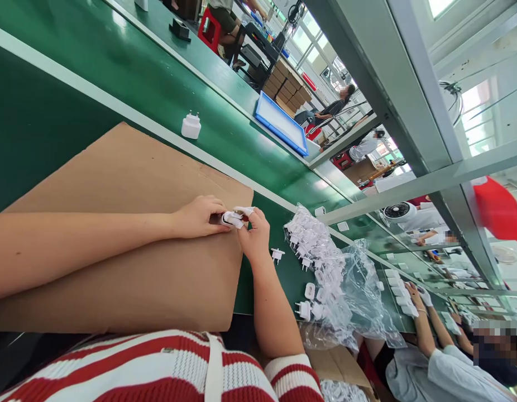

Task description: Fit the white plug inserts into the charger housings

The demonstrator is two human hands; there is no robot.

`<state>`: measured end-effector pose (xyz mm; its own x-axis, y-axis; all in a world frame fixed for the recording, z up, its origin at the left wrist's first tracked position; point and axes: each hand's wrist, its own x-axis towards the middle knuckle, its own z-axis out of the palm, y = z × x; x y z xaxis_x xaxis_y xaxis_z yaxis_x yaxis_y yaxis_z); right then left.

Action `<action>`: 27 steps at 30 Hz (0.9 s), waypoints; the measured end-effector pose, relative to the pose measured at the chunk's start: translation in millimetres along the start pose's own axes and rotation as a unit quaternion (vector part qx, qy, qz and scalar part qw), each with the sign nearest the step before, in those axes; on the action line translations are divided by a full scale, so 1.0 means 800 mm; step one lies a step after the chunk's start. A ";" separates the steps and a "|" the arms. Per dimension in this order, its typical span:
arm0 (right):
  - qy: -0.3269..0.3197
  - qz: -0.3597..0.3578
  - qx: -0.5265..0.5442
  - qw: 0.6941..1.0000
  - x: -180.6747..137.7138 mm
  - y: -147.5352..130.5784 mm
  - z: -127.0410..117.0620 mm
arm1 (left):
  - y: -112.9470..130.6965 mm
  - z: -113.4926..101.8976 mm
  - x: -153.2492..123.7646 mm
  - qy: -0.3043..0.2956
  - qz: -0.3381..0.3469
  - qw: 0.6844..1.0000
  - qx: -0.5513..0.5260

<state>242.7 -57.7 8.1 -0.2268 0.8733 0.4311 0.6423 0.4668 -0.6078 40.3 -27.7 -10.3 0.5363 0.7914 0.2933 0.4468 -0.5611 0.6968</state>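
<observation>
My left hand [199, 218] grips a small white plug charger [232, 219] between thumb and fingers, above the right part of a brown cardboard sheet [158, 268]. From the other side my right hand [255, 231] closes on the same charger, with white coverings on its fingertips. Fingers hide much of the charger, so I cannot tell whether it is one piece or two. Just right of my right hand, a loose white plug piece [277, 255] lies on the green table.
A clear plastic bag [354, 285] with several white plug parts [317, 240] lies to the right. One white charger [191, 125] stands prongs up on the green belt beyond a metal rail [158, 129]. A blue tray [281, 123] is farther back. A co-worker's hands [417, 296] are at right.
</observation>
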 end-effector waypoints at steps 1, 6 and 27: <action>0.005 0.000 0.001 1.000 -0.001 -0.001 0.000 | 0.000 0.000 0.000 0.000 0.001 1.000 -0.001; 0.014 -0.006 0.005 1.000 -0.003 -0.008 -0.002 | 0.000 0.001 -0.001 0.003 0.000 1.000 -0.010; 0.015 -0.037 -0.035 0.999 -0.006 -0.010 -0.004 | -0.006 0.002 -0.002 0.017 0.010 1.000 -0.025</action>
<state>240.7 -66.3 12.8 -0.2543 0.8316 0.4937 0.6743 0.5184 -0.5259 38.4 -27.0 -15.2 0.5202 0.7884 0.3284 0.3997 -0.5645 0.7222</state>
